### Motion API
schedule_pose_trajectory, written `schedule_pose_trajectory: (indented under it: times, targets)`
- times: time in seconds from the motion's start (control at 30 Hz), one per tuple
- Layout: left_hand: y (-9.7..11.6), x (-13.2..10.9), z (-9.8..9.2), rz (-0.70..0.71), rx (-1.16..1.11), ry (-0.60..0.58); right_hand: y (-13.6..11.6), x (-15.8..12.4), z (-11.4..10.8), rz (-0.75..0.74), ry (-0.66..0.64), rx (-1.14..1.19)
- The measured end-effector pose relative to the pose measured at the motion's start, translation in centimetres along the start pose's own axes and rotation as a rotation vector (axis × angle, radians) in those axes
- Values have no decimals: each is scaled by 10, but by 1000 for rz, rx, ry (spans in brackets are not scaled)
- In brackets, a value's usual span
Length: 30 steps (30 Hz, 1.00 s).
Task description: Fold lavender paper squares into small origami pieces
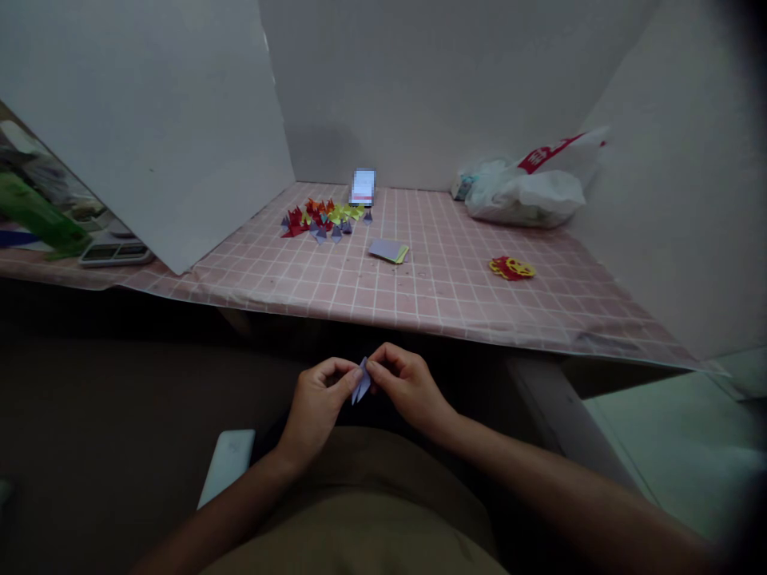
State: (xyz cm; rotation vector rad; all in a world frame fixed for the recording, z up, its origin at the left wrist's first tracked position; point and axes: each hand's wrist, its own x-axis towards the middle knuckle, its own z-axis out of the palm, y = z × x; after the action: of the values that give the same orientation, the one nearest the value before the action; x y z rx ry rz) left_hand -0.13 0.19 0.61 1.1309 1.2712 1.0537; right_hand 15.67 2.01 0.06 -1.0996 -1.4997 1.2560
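Observation:
A small folded piece of lilac paper [361, 385] is pinched between my two hands, over my lap and below the table's front edge. My left hand [320, 403] grips its left side between thumb and forefinger. On the other side, my right hand [411, 387] pinches the upper right part the same way. Two pointed flaps hang down from the paper. On the table, a small stack of square paper sheets [387, 250] has lilac on top and yellow-green beneath. Farther back lies a cluster of folded paper pieces [323, 220] in red, orange, yellow and lilac.
A phone [363, 186] stands lit against the back panel. White plastic bags [527, 192] sit at the back right. Red and yellow cut-out shapes [511, 268] lie on the pink checked tablecloth [443, 295]. A kitchen scale [117, 252] is at far left, beyond a white panel [180, 144].

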Motion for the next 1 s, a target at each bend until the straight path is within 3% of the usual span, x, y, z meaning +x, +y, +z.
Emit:
schedule_pose_trajectory:
  times: [0.53,1.0]
  targets:
    - [5,0,-2,-48,23,-68,-7,2,-6,72,-89,173]
    - [7,0,-1,-75,50,-93,-9,3,-5,58,-63,127]
